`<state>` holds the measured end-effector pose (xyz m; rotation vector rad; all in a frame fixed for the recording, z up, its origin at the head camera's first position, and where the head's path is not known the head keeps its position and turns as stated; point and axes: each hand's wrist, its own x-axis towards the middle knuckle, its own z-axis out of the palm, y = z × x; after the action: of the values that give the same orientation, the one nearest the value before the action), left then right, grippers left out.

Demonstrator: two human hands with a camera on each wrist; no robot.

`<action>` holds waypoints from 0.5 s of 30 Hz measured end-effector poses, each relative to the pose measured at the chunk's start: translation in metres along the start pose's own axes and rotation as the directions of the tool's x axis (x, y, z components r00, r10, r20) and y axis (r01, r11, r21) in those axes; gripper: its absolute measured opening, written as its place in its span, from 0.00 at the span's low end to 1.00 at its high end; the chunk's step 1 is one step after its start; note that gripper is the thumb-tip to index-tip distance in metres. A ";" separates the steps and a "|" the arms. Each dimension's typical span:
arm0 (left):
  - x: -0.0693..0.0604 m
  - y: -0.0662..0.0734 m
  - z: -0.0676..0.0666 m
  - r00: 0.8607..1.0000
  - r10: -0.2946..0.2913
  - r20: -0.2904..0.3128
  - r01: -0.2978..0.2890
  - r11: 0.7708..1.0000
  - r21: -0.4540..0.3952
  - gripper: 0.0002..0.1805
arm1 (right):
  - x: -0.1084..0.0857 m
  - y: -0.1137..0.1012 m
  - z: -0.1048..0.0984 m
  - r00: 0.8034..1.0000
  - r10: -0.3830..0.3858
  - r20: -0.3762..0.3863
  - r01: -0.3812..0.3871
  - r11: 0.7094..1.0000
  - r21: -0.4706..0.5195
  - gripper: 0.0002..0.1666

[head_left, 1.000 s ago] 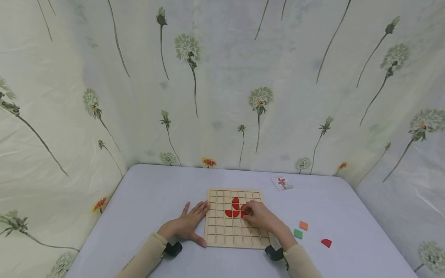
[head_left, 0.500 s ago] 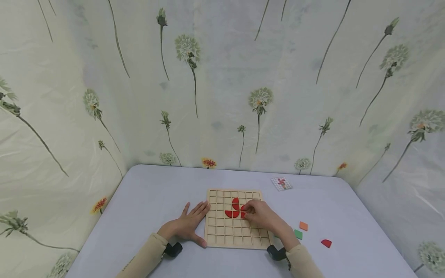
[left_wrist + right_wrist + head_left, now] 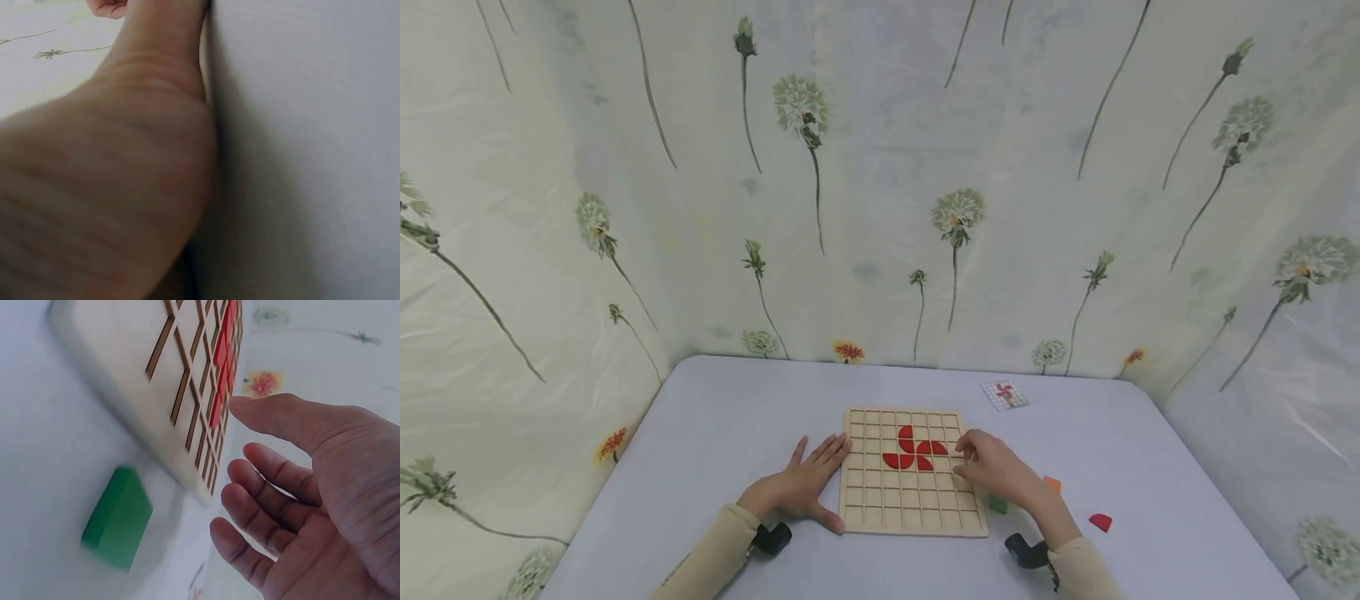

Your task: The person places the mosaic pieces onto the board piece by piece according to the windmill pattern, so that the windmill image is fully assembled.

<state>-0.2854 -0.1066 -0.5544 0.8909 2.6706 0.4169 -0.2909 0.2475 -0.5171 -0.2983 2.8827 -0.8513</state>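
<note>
Board (image 3: 906, 498) on table (image 3: 760, 408), with red pieces (image 3: 898, 461) slotted in, presumably against sliding.
Likely steadied at left edge by straight-fingered left hand (image 3: 808, 485); near right edge, right hand (image 3: 994, 468) loosely curved, grasping nothing.

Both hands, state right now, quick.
Left hand: open, fingers spread at the left edge of the board, holding nothing.
Right hand: open, fingers loosely bent near the board's right edge, holding nothing.
</note>
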 end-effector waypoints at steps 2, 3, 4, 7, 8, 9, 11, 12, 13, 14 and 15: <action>0.000 0.000 0.000 1.000 0.000 0.000 0.000 1.000 -0.004 0.72 | -0.004 0.007 -0.005 1.000 -0.012 -0.009 0.012 1.000 -0.015 0.17; 0.000 0.000 -0.001 1.000 0.000 0.000 0.000 1.000 -0.004 0.72 | -0.006 0.010 -0.007 1.000 -0.011 -0.015 0.011 1.000 -0.022 0.17; 0.000 0.000 -0.001 1.000 0.002 -0.001 -0.002 1.000 -0.006 0.72 | -0.008 0.013 -0.009 1.000 -0.004 -0.017 0.004 1.000 -0.028 0.18; 0.000 0.000 0.000 1.000 0.003 -0.002 -0.003 1.000 -0.003 0.72 | -0.015 0.023 -0.015 1.000 0.025 -0.015 -0.026 0.999 -0.041 0.20; 0.000 -0.001 0.000 1.000 0.003 -0.001 -0.003 1.000 -0.002 0.72 | -0.018 0.027 -0.017 0.999 0.034 -0.013 -0.035 0.998 -0.046 0.21; 0.000 -0.001 0.000 1.000 0.002 -0.001 -0.002 1.000 0.000 0.72 | -0.021 0.030 -0.019 0.999 0.045 -0.013 -0.046 0.998 -0.050 0.21; 0.000 -0.001 0.000 1.000 -0.001 -0.002 0.001 1.000 0.001 0.72 | -0.028 0.037 -0.024 0.999 0.052 -0.017 -0.053 0.996 -0.067 0.23; 0.000 0.000 0.001 1.000 -0.002 -0.003 0.002 1.000 0.004 0.72 | -0.032 0.041 -0.026 0.998 0.052 -0.022 -0.053 0.996 -0.076 0.24; 0.001 0.000 0.001 1.000 -0.004 -0.003 0.004 1.000 0.005 0.72 | -0.036 0.045 -0.029 0.998 0.052 -0.027 -0.054 0.995 -0.086 0.24; 0.001 0.000 0.001 1.000 -0.007 -0.003 0.007 1.000 0.001 0.72 | -0.041 0.049 -0.032 0.998 0.052 -0.031 -0.055 0.994 -0.095 0.25; 0.001 0.000 0.001 1.000 -0.009 -0.005 0.009 1.000 0.002 0.72 | -0.045 0.052 -0.034 0.998 0.059 -0.034 -0.062 0.993 -0.099 0.25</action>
<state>-0.2857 -0.1063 -0.5555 0.8797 2.6788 0.4151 -0.2615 0.3186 -0.5144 -0.2080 2.9524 -0.7088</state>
